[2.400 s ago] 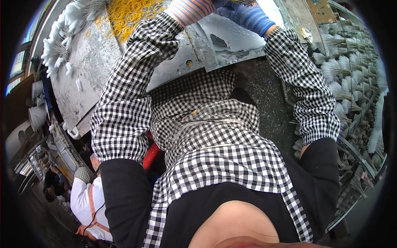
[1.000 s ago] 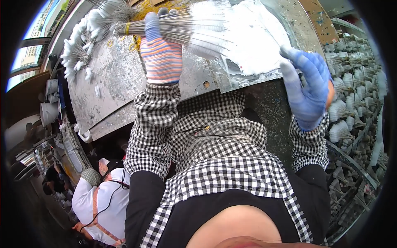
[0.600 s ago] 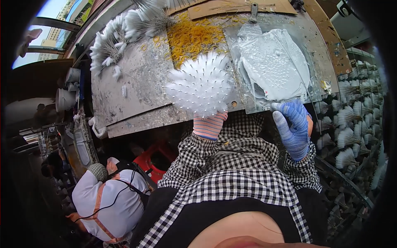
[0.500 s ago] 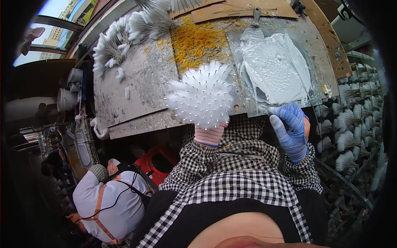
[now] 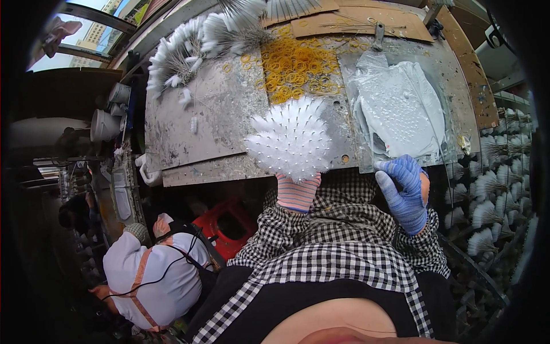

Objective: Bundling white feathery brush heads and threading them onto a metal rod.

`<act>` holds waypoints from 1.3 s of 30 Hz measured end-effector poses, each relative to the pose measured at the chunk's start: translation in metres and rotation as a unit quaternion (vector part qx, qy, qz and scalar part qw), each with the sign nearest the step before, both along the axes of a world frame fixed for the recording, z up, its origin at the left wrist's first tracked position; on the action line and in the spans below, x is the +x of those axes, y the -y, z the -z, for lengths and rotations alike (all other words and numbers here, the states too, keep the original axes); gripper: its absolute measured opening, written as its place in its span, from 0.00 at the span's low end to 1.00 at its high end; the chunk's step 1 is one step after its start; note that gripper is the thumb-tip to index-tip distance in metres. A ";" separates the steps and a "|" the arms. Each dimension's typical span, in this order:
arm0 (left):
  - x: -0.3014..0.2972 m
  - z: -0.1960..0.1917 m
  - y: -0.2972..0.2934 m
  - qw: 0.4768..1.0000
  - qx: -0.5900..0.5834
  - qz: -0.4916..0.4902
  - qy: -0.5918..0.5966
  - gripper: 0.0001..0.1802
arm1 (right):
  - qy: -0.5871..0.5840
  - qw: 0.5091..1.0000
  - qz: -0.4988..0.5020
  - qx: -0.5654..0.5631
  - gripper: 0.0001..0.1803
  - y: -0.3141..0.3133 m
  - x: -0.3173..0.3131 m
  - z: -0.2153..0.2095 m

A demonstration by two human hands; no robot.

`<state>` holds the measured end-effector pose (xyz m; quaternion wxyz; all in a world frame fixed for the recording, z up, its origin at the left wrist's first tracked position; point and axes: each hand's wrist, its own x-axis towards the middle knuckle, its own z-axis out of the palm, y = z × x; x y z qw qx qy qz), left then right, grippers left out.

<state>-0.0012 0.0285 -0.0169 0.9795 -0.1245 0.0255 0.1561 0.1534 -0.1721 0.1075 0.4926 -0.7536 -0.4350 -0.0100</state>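
White brush bundle (image 5: 292, 140) is held up in the left hand (image 5: 298, 193), at the near edge of the desk (image 5: 220, 126). Left grip: judged clamped on the bundle's lower part; fingers are hidden by the tufts. Bundle is seen end-on: tips turned up toward the camera, long axis roughly along the line of sight, stems hidden. Main relation: white paste patch (image 5: 401, 109) is spread flat, right of the bundle and a bit farther ahead, apart from it; the right hand (image 5: 404, 195) is nearer to it than the left. Right grip: thumb and fingers slightly apart, nothing seen between; near edge of the clear sheet (image 5: 365, 157) is just beside it, contact cannot be told. Yellow bands (image 5: 298, 63) are scattered just beyond the bundle. More bundles (image 5: 177, 63) are piled at back left. 1 grey tool handle (image 5: 378, 37) is seen behind the paste, 1 co-worker (image 5: 160, 275) at lower left.
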 end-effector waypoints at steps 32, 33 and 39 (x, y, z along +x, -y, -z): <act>0.007 -0.062 -0.048 0.842 0.359 -0.151 -0.372 0.29 | -0.064 0.981 -0.180 0.028 0.15 -0.055 0.053 -0.027; 0.017 -0.071 -0.043 0.822 0.398 -0.148 -0.379 0.30 | -0.069 0.974 -0.212 0.038 0.17 -0.070 0.061 -0.026; 0.037 -0.080 -0.058 0.788 0.495 -0.042 -0.365 0.28 | -0.004 0.924 -0.340 -0.174 0.26 -0.127 0.076 0.018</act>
